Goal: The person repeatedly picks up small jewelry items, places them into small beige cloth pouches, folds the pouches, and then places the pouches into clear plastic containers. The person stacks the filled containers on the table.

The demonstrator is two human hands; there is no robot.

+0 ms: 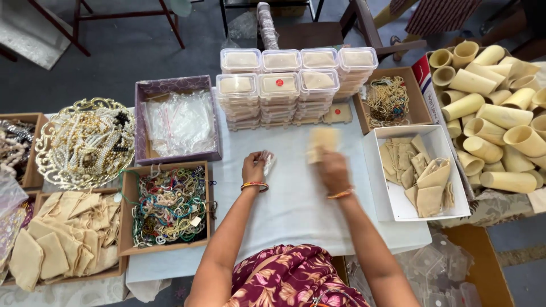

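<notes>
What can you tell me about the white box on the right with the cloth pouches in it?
The white box is an open, shallow, rectangular tray that looks like cardboard. It sits on the table's right side, turned slightly askew. Beige cloth pouches lie loosely piled at its far end; the near part is bare. A brown box of beads stands just behind it. Neither hand touches it.

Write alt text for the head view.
A person's left hand holds a small clear plastic bag and the right hand a blurred beige cloth pouch over a white cloth-covered table. Stacked clear plastic boxes stand behind; boxes of beads, pouches and cones surround.
</notes>
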